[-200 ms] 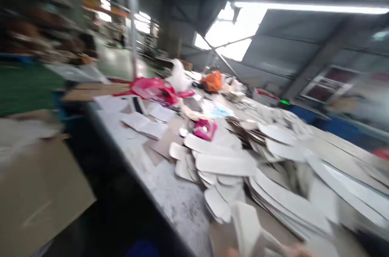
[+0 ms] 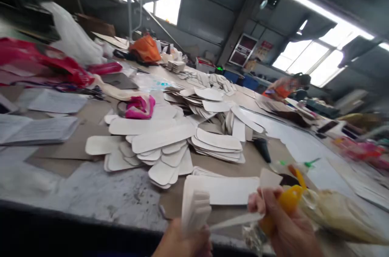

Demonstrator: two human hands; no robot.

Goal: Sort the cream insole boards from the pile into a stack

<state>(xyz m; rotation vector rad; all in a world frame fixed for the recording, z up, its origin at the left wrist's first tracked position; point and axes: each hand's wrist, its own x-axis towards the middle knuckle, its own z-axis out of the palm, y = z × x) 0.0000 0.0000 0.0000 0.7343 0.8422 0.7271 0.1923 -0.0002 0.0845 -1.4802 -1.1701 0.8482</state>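
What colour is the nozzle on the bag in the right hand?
Yellow: the nozzle shows best in the head view.

Heaped on the worktop (image 2: 91, 192), card pieces (image 2: 164, 143), with paper sheets (image 2: 39, 129) to their left, bags (image 2: 45, 62) behind, and at the near edge a stack (image 2: 196, 204) in the left hand (image 2: 182, 245), a bottle (image 2: 288, 202) in the right hand (image 2: 288, 232).

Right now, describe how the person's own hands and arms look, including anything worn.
The left hand and right hand are bare: no gloves, rings or watch visible. Only hands and a little wrist enter the frame; no sleeve shows.
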